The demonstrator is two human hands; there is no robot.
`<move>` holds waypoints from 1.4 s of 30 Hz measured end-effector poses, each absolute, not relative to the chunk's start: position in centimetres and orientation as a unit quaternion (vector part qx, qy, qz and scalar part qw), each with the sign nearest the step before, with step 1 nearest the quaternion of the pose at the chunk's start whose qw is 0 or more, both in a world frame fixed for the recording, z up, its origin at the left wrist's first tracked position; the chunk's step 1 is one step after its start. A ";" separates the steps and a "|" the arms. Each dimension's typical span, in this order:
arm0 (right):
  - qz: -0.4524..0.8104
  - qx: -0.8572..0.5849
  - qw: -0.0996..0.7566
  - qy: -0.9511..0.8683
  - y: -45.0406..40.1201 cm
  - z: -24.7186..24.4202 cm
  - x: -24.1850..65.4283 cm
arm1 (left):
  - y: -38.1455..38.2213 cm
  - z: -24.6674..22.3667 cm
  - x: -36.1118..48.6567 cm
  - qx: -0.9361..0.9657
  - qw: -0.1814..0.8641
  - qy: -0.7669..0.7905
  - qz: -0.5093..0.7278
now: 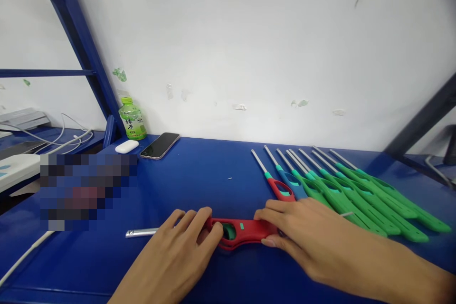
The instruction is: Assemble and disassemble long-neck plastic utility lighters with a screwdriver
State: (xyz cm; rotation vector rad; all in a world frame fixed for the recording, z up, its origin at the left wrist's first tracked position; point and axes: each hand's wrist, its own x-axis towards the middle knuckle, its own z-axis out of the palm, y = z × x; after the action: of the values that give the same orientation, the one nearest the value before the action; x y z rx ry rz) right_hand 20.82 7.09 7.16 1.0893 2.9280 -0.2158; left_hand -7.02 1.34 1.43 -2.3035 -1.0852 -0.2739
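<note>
While both hands grip a red gas lighter (251, 232), the step in hand is judged to be a two-handed working of its body, perhaps a pressing or steadying of the casing. Any next move would call for even pressure from both sides, with the trigger opening and its green insert (230, 232) kept clear of pinched fingertips. The red gas lighter lies roughly parallel to the near edge of the blue bench (199, 175), between the two hands and touching both; whether it rests on the surface or is slightly raised cannot be told. The left hand (174, 251) is curled about the trigger end, and the silver barrel (140, 232) emerges beyond it toward the left edge. The right hand (302, 232) closes narrowly on the handle end, thumb at the near side, fingers at the far side. A thin rod (346, 214) shows past the right wrist; whether that hand holds it is unclear. Toward the right edge lie another red lighter (274, 186), a blue lighter (300, 192) and several green lighters (377, 199), barrels toward the far edge. A small screw (229, 178) lies between the held piece and the far edge.
</note>
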 end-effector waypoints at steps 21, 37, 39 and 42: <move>-0.102 0.420 -0.040 0.901 7.5 6.7 21.8 | 2.4 -1.1 -8.6 -0.774 -0.070 -0.509 -0.370; 0.108 0.510 -0.001 0.853 13.8 6.9 17.3 | 2.8 1.2 -6.6 -0.846 0.051 -0.428 -0.314; 0.114 0.501 -0.004 0.858 13.7 6.9 17.3 | 3.2 1.0 -6.4 -0.850 0.058 -0.421 -0.311; 0.108 0.477 -0.013 0.872 12.5 7.5 18.1 | 3.4 0.6 -6.4 -0.850 0.067 -0.420 -0.311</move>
State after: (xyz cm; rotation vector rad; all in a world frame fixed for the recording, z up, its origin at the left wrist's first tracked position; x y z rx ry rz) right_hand 18.11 12.47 7.50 1.5119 2.7616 0.3413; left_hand -6.38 3.44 0.58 -2.5609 -1.2655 -0.9384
